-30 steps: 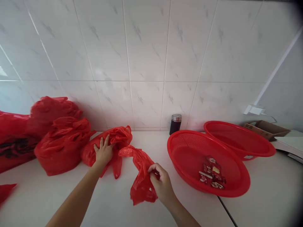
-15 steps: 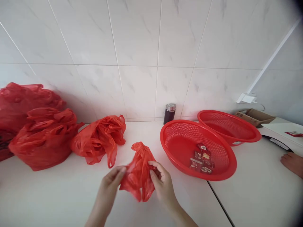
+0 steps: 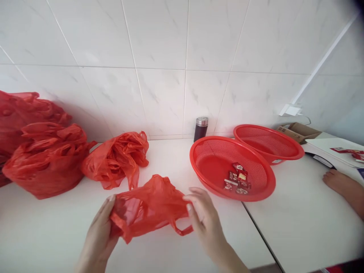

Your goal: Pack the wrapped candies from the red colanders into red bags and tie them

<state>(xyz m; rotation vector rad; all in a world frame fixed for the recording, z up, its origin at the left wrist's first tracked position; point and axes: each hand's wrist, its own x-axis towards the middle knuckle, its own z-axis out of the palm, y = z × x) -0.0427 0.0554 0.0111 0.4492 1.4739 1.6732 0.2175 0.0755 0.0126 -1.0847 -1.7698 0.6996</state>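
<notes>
A thin red plastic bag (image 3: 156,204) is stretched sideways between my two hands, just above the white table. My left hand (image 3: 99,227) is closed on its left end, thumb on the near face and fingers partly hidden behind the film. At the other end, my right hand (image 3: 206,216) pinches the bag's edge between thumb and index finger, the other fingers loosely curled. One handle loop of the bag hangs below the right fingertips. Right of my hands stands a red plastic basket (image 3: 204,163) with several small red wrapped snacks (image 3: 239,178) in it.
A crumpled heap of red bags (image 3: 116,159) and a filled red bag (image 3: 48,163) lie left. A dark flask (image 3: 200,129), a second red basket (image 3: 267,140) and a cardboard box (image 3: 301,132) stand along the wall. Another person's hand (image 3: 341,185) rests at right.
The bag, bunched up between my hands before, is now spread wide. My left hand has moved left and my right hand slightly right. The view has shifted a little.
</notes>
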